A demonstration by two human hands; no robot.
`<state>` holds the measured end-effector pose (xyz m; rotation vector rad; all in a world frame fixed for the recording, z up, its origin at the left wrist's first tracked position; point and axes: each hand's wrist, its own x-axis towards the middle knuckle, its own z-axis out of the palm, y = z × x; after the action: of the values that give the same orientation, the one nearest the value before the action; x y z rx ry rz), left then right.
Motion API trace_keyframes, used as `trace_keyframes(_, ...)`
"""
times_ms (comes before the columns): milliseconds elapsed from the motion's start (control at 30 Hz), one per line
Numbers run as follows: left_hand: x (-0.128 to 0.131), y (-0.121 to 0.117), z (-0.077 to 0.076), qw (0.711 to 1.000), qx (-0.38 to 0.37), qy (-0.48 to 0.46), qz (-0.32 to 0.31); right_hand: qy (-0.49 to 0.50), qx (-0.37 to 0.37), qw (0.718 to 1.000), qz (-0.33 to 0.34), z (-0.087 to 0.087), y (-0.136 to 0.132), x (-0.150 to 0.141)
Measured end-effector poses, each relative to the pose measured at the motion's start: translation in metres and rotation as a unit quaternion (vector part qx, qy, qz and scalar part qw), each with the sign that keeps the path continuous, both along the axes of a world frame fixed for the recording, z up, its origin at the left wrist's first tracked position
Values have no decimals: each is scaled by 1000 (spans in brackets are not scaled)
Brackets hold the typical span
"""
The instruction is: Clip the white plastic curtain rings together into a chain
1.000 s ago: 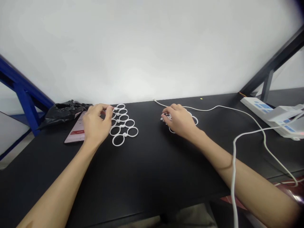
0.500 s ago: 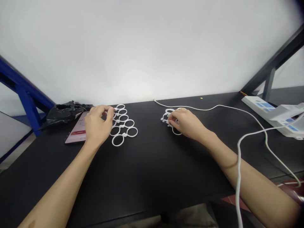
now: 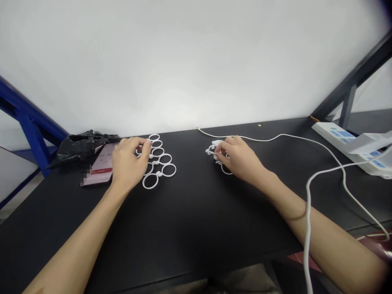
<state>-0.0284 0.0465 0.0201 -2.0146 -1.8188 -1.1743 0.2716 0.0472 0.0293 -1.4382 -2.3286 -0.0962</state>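
Observation:
My left hand (image 3: 130, 162) is closed, thumb and forefinger pinched at the knob of a white double ring (image 3: 154, 137) at the far end of two columns. Those columns hold several white double rings (image 3: 150, 181), each two thin loops joined by a small knob, lying flat on the black table. The left-hand loops are partly hidden by my fingers. Farther right, my right hand (image 3: 240, 158) pinches a white double ring (image 3: 211, 151) between thumb and forefinger, over a small heap of similar rings (image 3: 226, 169) mostly covered by the hand.
Beside my left hand lies a phone (image 3: 98, 167) showing a timer, with a crumpled black plastic bag (image 3: 81, 146) behind it. A white cable (image 3: 309, 208) crosses over my right forearm. White power strips (image 3: 343, 143) sit at the right. A pale wall (image 3: 196, 61) rises behind the black table (image 3: 183, 228).
My right hand has shifted slightly left, lifting a white double ring at the heap's left side. My left hand has moved slightly right over the columns.

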Motion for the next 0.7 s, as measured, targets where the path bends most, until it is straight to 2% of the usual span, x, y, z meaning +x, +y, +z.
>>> trace_keyframes(167,8,-6,2,999,-4,33,-27,174,-2,985,-5,3,-6,-8)
trace_keyframes(267,17,-11,1,997,4,61,-53,223,-3,974,27,3,-10,-15)
trace_keyframes(367,30,-18,0,989,4,81,-124,242,-3,967,80,0,-16,-23)
trace_keyframes(433,39,-24,-2,980,2,84,-180,280,-31,953,114,-1,-21,-29)
trace_keyframes(533,52,-33,-4,971,-21,75,-225,384,-133,905,128,-4,-28,-39)
trace_keyframes(633,60,-39,-4,972,-49,53,-223,474,-248,835,131,-7,-32,-45)
trace_keyframes(700,61,-40,-3,975,-58,43,-210,498,-294,802,147,-7,-33,-46)
